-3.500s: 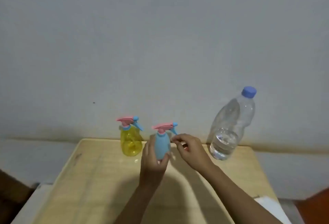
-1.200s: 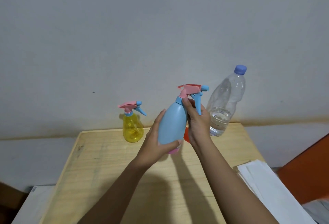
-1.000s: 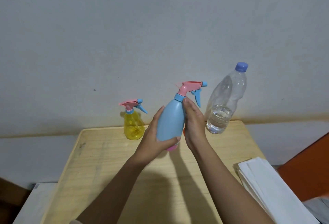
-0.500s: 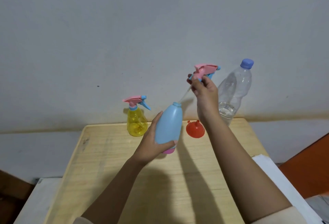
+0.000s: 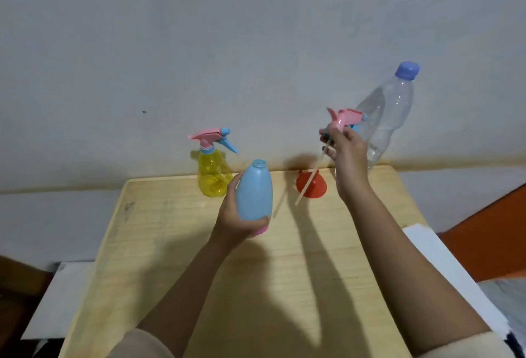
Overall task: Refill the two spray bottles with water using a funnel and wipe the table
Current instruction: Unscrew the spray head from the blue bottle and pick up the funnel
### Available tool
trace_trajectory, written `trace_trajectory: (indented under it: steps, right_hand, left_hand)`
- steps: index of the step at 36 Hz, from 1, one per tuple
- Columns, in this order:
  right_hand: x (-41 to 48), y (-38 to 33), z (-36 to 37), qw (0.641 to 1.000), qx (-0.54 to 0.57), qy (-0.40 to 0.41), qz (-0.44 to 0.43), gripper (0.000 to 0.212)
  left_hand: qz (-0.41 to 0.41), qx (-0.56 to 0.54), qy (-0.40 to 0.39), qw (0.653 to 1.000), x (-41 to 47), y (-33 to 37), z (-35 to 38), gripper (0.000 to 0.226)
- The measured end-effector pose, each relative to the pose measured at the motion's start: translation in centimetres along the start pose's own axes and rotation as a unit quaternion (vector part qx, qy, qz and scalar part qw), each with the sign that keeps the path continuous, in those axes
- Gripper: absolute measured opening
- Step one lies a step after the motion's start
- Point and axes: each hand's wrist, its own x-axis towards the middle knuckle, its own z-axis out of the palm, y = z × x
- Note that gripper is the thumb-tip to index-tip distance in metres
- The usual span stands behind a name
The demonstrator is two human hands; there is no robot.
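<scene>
My left hand (image 5: 234, 217) grips the blue spray bottle (image 5: 254, 191) upright above the wooden table (image 5: 199, 272), its neck open and capless. My right hand (image 5: 345, 155) holds the pink spray head (image 5: 344, 118) off to the right, and its dip tube (image 5: 310, 178) hangs down, fully out of the bottle. An orange funnel (image 5: 311, 185) sits mouth down on the table behind the tube. The yellow spray bottle (image 5: 213, 172), with its pink and blue head on, stands at the table's back edge. A clear water bottle (image 5: 390, 113) with a blue cap stands at the back right, partly filled.
A grey wall rises right behind the table. White paper sheets (image 5: 444, 261) lie beside the table's right edge, with an orange surface (image 5: 498, 229) beyond them. A white ledge (image 5: 57, 295) sits lower at the left.
The spray head was unscrewed and lifted out of the blue bottle, then carried right and lower. The blue bottle now stands upright in my left hand. The funnel has come into view.
</scene>
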Motion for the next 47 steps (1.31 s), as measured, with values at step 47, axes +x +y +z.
trace_trajectory:
  steps: [47]
  right_hand:
    - [4.4, 18.7, -4.1, 0.925, -0.367, -0.081, 0.055, 0.057]
  left_hand:
    - [0.058, 0.088, 0.066, 0.992, -1.0, -8.5, 0.9, 0.080]
